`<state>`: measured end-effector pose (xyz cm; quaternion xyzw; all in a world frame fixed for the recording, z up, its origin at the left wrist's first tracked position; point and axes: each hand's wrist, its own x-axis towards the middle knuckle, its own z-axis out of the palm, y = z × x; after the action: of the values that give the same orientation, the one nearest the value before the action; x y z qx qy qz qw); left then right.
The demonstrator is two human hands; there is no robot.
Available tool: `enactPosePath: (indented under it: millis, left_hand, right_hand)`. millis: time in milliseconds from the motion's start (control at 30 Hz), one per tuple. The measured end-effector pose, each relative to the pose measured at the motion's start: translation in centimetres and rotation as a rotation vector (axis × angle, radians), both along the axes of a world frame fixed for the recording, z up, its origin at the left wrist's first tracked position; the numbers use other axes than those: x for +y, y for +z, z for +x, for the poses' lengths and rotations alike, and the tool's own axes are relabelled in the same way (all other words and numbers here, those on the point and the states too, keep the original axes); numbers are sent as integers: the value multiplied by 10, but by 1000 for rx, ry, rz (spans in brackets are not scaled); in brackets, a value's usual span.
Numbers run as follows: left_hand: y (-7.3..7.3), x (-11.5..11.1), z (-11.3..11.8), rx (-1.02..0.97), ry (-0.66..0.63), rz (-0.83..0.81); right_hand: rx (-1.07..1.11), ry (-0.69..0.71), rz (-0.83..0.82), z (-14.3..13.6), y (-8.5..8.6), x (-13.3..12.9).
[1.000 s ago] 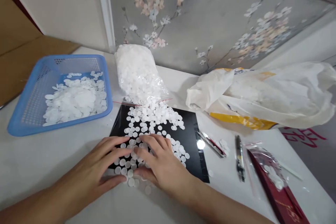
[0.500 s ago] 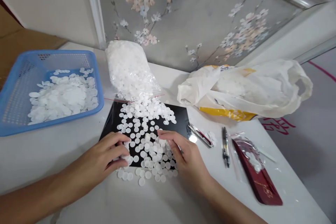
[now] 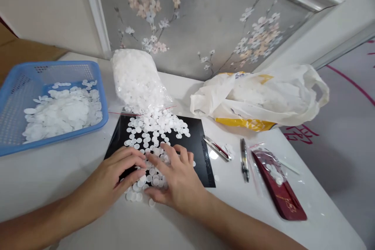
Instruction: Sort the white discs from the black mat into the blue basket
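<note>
Small round white discs [image 3: 156,121] lie scattered over a flat black board [image 3: 202,164], some spilling past its near edge onto the white table. My left hand [image 3: 124,170] rests at the board's left side, fingers bent and apart, cupped against the discs. Across the pile spreads my right hand [image 3: 181,177], palm down and fingers apart, its tips and thumb among the discs close to the left hand. Neither hand has a grip on anything visible. Discs under the palms are hidden. Behind the board, a clear plastic bag [image 3: 136,80] full of discs lies with its mouth toward them.
A blue plastic basket [image 3: 101,113] with more discs stands at the left. On the right are a white and yellow carrier bag [image 3: 258,101], silver tweezers [image 3: 216,148], a pen [image 3: 244,160] and a dark red case [image 3: 281,191] partly under a small clear bag.
My right hand has swept left over the discs, opening its fingers and pushing the pile toward my left hand. The board's right side now shows bare. The view has shifted slightly.
</note>
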<state>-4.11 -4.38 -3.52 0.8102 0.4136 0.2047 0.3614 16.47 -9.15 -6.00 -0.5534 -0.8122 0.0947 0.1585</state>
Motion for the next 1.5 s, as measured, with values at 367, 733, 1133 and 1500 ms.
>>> enactPosePath:
  millis: [367, 733, 1133, 1500]
  left_hand:
    - [5, 0, 1, -15, 53, -76]
    - [19, 8, 7, -429, 300, -606]
    - [89, 39, 24, -1452, 842, -674]
    - [78, 76, -86, -1754, 950, -612]
  right_hand:
    - [-115, 183, 42, -9, 1, 18]
    - [1372, -298, -773, 3, 26, 44]
    - [2165, -377, -580, -143, 87, 98]
    - [2201, -368, -841, -240, 93, 142]
